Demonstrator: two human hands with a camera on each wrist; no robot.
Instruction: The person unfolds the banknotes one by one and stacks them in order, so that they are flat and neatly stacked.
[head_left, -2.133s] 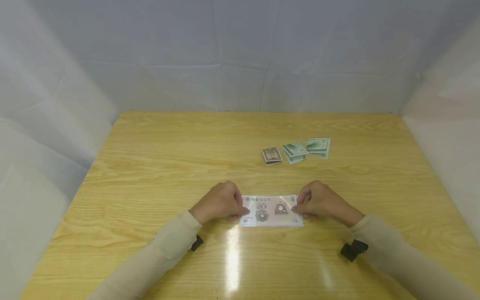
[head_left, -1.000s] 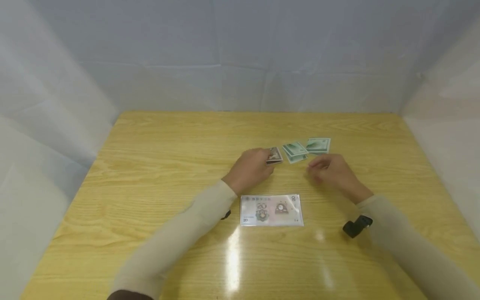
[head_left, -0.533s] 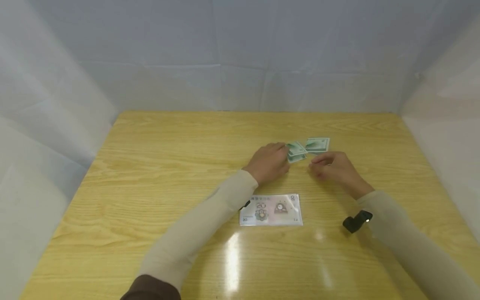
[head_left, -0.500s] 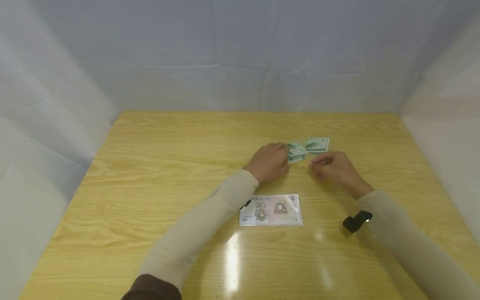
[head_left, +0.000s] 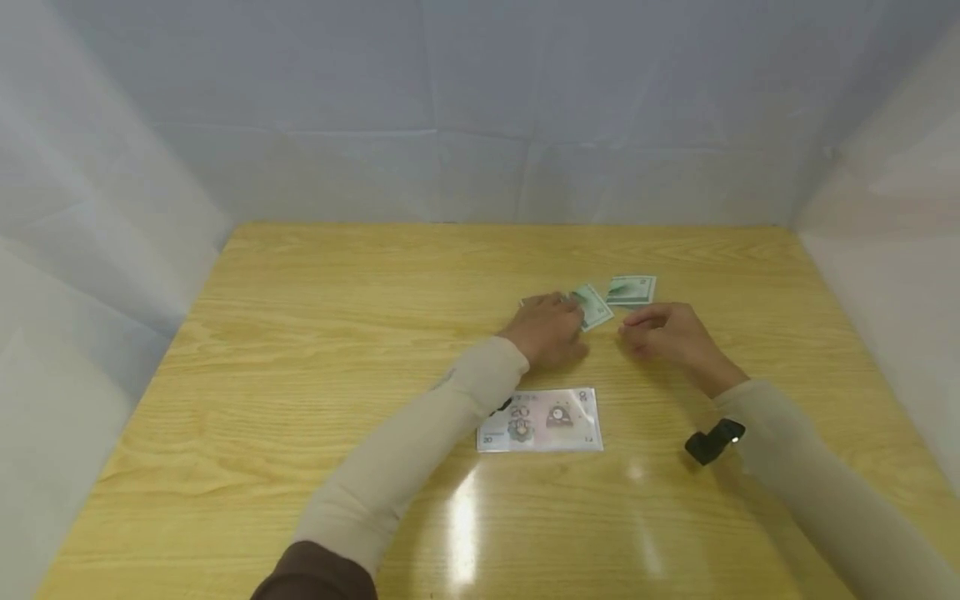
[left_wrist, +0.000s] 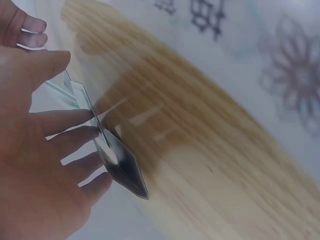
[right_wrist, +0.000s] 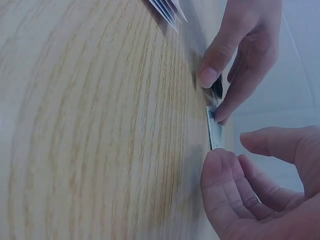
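One wooden table (head_left: pixel 300 333): yellow, long-grained, glossy enough to throw back light just nearer the person than the 20 note.
Left hand (head_left: pixel 551 329): two seconds ago it pinched an end of the 20 note; now it reaches beyond that note, fingers mostly straight, touching the left green note.
Right hand (head_left: pixel 671 337): it too has let go, and sits beyond the 20 note's right end, fingers loosely bent, thumb apart, grasping nothing.
20 note (head_left: pixel 558 421): flat, rectangular, pale pink, with a plastic-like sheen; I judge that the handling has passed from it to the folded paper.
Left green note (head_left: pixel 595 309): beyond the 20 note; half a second ago two layers showed, now one turned face.
Right green note (head_left: pixel 632 289): folded, beyond the 20 note's right end.
Dark folded slip (left_wrist: pixel 127 172): shiny, pointed, against the left fingertips, beyond the 20 note.
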